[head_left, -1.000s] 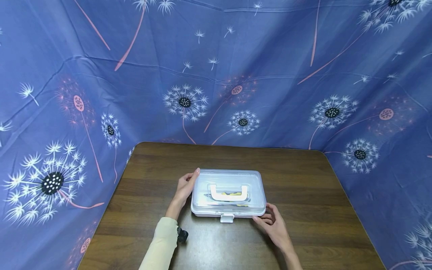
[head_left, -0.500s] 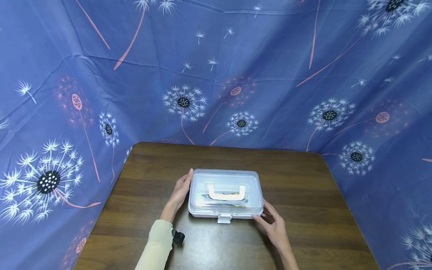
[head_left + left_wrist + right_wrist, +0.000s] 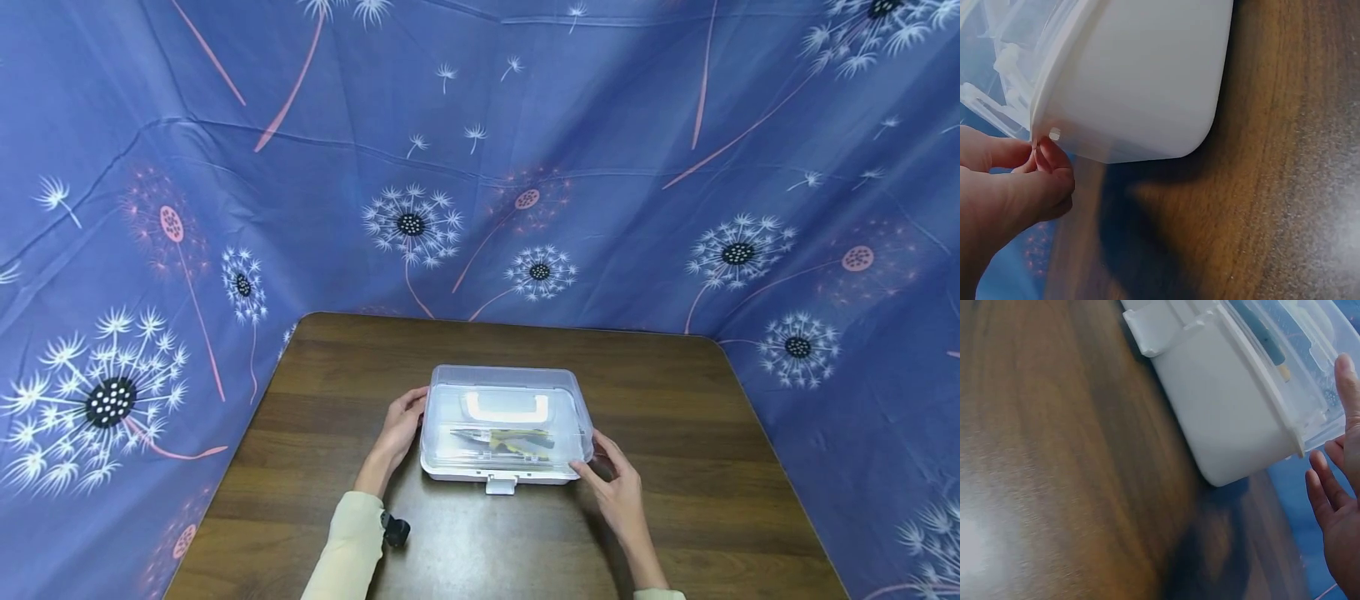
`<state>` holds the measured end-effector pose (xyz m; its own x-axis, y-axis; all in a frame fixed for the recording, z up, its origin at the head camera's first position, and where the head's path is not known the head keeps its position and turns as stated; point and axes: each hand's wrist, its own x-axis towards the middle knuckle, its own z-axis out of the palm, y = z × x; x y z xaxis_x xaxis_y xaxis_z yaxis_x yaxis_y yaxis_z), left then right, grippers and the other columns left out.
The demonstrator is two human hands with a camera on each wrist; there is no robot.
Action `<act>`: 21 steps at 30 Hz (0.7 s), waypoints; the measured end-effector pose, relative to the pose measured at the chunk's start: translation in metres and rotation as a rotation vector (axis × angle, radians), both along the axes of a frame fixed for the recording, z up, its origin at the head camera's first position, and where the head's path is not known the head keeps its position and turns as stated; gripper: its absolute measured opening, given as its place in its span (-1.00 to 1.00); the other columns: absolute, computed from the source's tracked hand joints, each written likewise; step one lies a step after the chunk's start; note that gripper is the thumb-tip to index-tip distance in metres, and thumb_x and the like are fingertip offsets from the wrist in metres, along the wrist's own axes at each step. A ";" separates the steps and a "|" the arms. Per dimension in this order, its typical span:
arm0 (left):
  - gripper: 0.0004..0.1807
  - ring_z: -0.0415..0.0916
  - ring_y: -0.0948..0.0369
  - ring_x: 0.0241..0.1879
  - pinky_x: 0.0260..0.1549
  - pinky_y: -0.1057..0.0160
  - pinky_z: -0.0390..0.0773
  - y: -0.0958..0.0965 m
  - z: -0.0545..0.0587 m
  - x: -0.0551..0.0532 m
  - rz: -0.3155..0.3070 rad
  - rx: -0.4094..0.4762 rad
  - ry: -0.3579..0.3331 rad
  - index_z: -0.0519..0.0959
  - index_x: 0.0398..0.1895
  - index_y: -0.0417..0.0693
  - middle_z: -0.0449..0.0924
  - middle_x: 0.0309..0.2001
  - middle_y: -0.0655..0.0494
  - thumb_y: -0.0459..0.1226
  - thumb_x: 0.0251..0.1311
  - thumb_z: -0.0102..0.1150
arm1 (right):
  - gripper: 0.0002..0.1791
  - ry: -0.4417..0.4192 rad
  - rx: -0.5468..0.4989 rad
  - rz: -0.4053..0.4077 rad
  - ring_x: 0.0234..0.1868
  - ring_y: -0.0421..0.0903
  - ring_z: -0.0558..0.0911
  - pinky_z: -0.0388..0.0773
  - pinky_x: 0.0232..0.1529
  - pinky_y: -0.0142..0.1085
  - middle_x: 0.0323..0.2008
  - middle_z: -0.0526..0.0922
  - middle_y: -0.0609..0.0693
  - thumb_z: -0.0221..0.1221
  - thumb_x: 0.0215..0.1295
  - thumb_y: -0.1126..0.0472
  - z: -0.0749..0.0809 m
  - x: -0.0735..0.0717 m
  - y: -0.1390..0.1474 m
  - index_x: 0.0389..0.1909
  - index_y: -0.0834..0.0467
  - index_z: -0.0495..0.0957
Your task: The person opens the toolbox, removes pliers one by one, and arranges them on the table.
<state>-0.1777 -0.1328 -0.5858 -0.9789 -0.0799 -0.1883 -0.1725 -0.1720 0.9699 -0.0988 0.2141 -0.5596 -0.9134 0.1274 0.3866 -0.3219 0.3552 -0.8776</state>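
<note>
A storage box [image 3: 1147, 69] with a white base and a clear lid [image 3: 450, 400] stands on the table; the lid's front is slightly raised. On the lid is a white handle [image 3: 506, 408], and a white latch [image 3: 501, 485] hangs at the front. Through the clear plastic show tools with yellow and grey parts [image 3: 517, 439]. My left hand [image 3: 397, 429] is at the box's left side, thumb and fingers pinching its rim in the left wrist view. At the front right corner, my right hand [image 3: 618, 492] holds the lid's edge, thumb [image 3: 1346, 387] extended along it.
The box rests mid-way on a brown wooden table [image 3: 675, 400]. A blue cloth [image 3: 480, 108] with a dandelion print hangs behind the table and along both sides. A black wrist camera [image 3: 395, 530] sits on the left wrist.
The lid's front has tilted up a little, and its handle has shifted toward the back. My right thumb has risen with the lid's edge; the left hand has slid slightly down the box's side.
</note>
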 end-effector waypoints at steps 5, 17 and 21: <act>-0.58 0.50 0.28 -0.11 -0.12 0.41 0.52 0.000 -0.001 0.002 0.010 -0.053 0.018 0.42 0.31 -0.48 0.58 0.00 -0.13 -0.35 0.54 0.01 | -0.38 0.002 0.003 0.002 -0.05 -0.03 0.60 0.56 -0.02 -0.44 -0.03 0.64 0.31 0.44 -0.02 0.63 0.008 -0.006 -0.002 0.14 0.50 0.53; -0.65 0.50 0.32 -0.20 -0.22 0.45 0.51 0.008 -0.002 0.000 0.082 -0.153 0.102 0.49 0.18 -0.55 0.61 -0.09 -0.13 -0.41 0.48 0.03 | -0.41 0.088 0.091 0.004 0.02 -0.35 0.59 0.48 0.04 -0.52 0.05 0.66 0.31 0.47 -0.08 0.61 -0.009 -0.029 0.012 0.07 0.40 0.59; -0.66 0.50 0.35 -0.30 -0.30 0.46 0.51 0.008 -0.001 0.000 0.090 -0.151 0.128 0.48 0.14 -0.58 0.60 -0.17 -0.06 -0.44 0.46 0.04 | -0.44 0.122 0.132 0.014 0.05 -0.42 0.56 0.43 0.08 -0.55 0.01 0.70 0.25 0.52 -0.11 0.54 -0.012 -0.041 0.019 0.01 0.33 0.64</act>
